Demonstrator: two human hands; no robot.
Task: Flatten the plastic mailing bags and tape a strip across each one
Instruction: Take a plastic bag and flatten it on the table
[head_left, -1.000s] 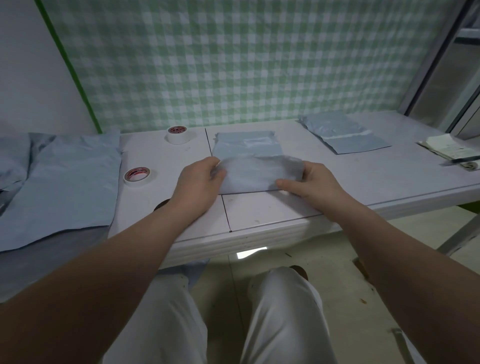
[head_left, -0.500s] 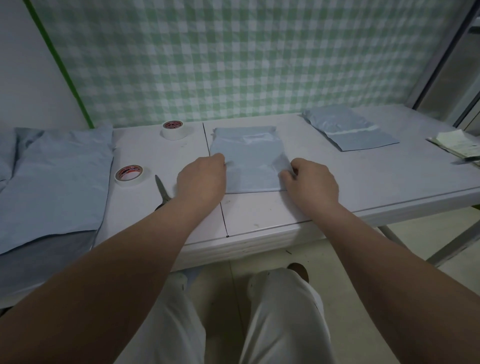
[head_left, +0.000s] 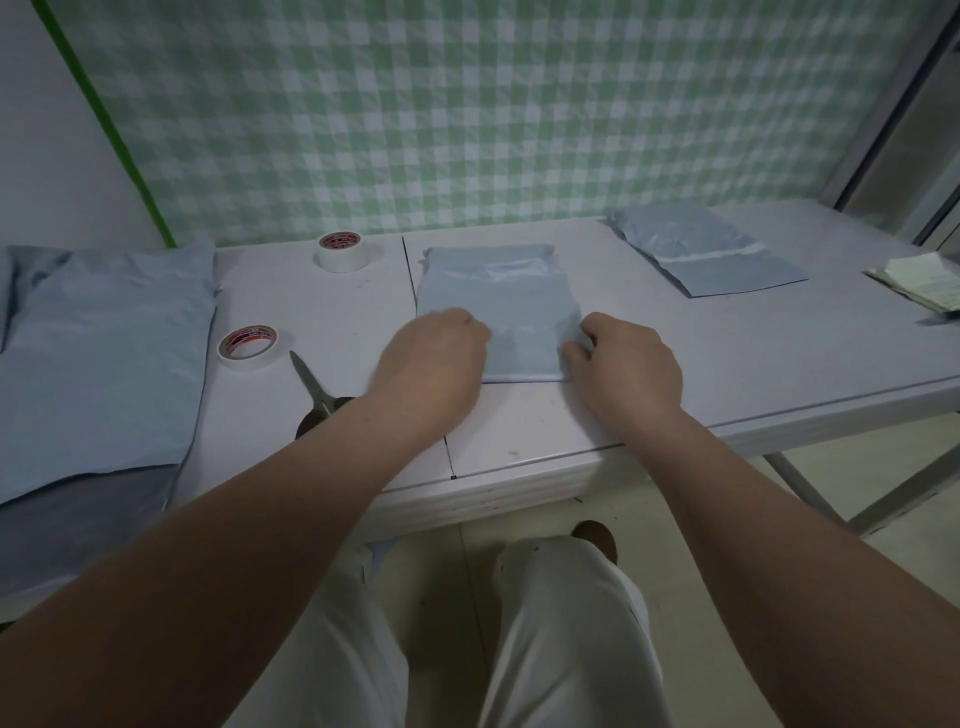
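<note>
Right hand (head_left: 628, 364) fingers (head_left: 575, 356) pinch the near right corner of the mailing bag (head_left: 504, 306). The left hand (head_left: 431, 364) fingers are blurred and tucked under, so their grip cannot be told. The bag lies flat mid-tabletop (head_left: 727, 358), long axis pointing away, its near end short of the front edge. Scissors (head_left: 310, 383) lie left, handles partly hidden by the forearm.
</note>
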